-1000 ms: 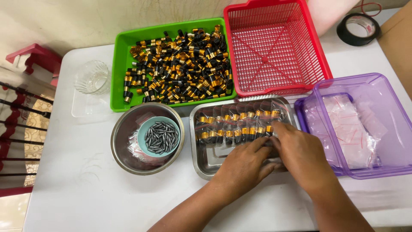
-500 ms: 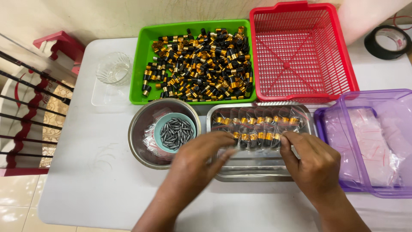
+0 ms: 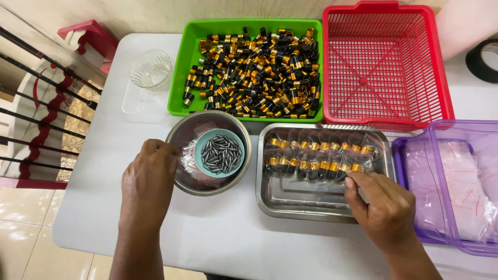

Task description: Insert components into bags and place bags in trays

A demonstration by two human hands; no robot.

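The small clear bags of black-and-gold caps (image 3: 316,158) lie in two overlapping rows inside the rectangular steel tray (image 3: 311,205), which sits on the white table (image 3: 93,171) in front of the person. The right hand (image 3: 386,207) rests on the tray's near right part, its fingertips (image 3: 350,181) touching the end of the lower row; the fingers are curled over the bags, though whether they pinch one or only press on it cannot be told from this view.

The left hand (image 3: 148,181) is at the rim of the round steel bowl (image 3: 181,176) just left of the tray, fingers bent down over the edge, seemingly closing on the crumpled clear plastic (image 3: 188,162) tucked inside (the fingertips themselves are hidden). In the bowl stands a small teal cup (image 3: 219,153) of dark pointed metal pieces.

Behind these, a green bin (image 3: 179,78) holds a loose heap of the same black-and-gold caps, a red mesh basket (image 3: 386,62) stands beside it, and a purple box (image 3: 410,197) of flat clear bags touches the tray's right end. A glass cup (image 3: 150,70) sits at the far left.

The step in hand looks like laying filled bags in rows while reaching for the next bag. The next move seems to call for a clean pinch of one thin bag without dragging the cup.
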